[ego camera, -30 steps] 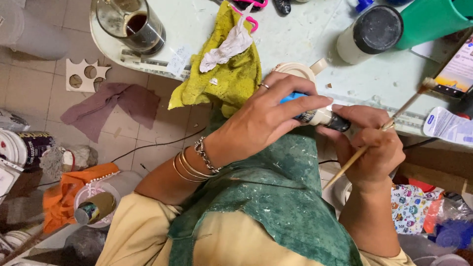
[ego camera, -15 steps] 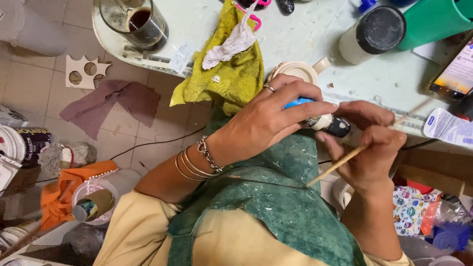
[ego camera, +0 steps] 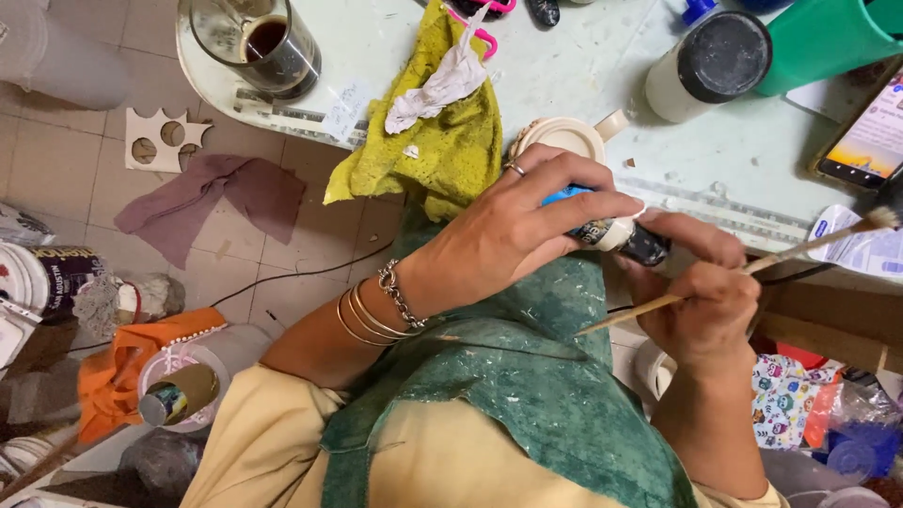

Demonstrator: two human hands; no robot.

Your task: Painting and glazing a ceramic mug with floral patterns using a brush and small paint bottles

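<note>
My left hand (ego camera: 513,230) wraps around a small paint bottle (ego camera: 611,235) with a blue label and a black cap, held sideways above my green apron (ego camera: 527,376). My right hand (ego camera: 701,301) touches the bottle's black cap with its fingertips and at the same time grips a thin wooden paintbrush (ego camera: 771,259), whose bristles point to the right, over the table edge. Bracelets ring my left wrist. A cream mug (ego camera: 564,136) stands on the table just behind my left hand.
On the pale table (ego camera: 602,75): a yellow cloth (ego camera: 442,150) with a crumpled tissue, a glass jug of dark liquid (ego camera: 259,42), a white jar with a black lid (ego camera: 710,66), a green cup (ego camera: 818,38), a phone (ego camera: 870,136). Rags and paint cans lie on the tiled floor at left.
The right hand has shifted the brush: its bristle end dipped low half a second ago and now points up to the right again. The left hand keeps its hold on the bottle.
</note>
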